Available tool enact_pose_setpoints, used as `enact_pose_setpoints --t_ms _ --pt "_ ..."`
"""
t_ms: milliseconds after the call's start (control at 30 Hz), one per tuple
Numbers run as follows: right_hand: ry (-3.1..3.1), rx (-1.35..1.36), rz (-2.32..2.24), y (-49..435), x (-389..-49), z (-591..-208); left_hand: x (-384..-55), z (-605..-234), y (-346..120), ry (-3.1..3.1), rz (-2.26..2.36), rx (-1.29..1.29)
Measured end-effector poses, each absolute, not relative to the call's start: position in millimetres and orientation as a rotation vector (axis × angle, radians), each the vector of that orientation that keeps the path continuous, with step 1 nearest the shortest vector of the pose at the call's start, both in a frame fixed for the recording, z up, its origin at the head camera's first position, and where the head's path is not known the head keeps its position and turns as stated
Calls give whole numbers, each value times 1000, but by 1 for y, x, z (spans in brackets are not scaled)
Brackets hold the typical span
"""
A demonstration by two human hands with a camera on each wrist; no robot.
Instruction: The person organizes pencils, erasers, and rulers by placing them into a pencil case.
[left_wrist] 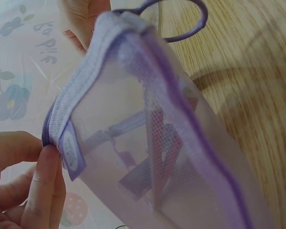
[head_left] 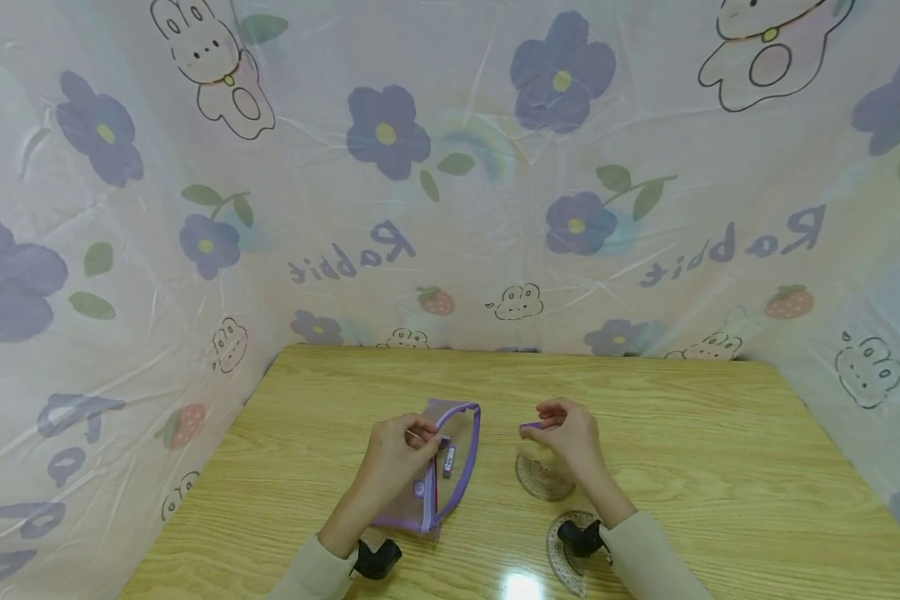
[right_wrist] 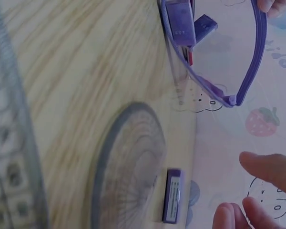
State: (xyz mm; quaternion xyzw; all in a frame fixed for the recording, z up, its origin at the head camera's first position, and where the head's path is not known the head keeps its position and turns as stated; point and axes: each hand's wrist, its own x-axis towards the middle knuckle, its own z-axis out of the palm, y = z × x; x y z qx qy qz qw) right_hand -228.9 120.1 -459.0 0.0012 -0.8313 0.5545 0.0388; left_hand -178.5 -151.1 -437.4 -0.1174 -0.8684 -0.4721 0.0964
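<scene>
My left hand pinches the zipper rim of a purple mesh pencil case, near a small fabric tag. The case gapes open. Through its mesh and mouth show small purple blocks and something red, partly hidden. Over the table to the right, my right hand has its thumb and fingers spread apart. Close to them on the table lies a small purple block with a white label; the right wrist view shows a gap between it and the fingers.
A clear half-round protractor lies just in front of the right hand. A second protractor is nearer, partly covered by the black wrist camera. Patterned cloth hangs behind and beside the wooden table.
</scene>
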Motion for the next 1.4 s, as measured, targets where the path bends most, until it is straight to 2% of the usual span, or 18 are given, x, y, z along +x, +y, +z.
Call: enact_pose_setpoints --t_ms 467,1400 --pt "-2634 170 1637 136 -238 -466 -178 -437 -150 -2556 -1373 -375" --pt "-2586 512 1868 157 -264 -487 -179 -437 -151 -2566 -1397 -381"
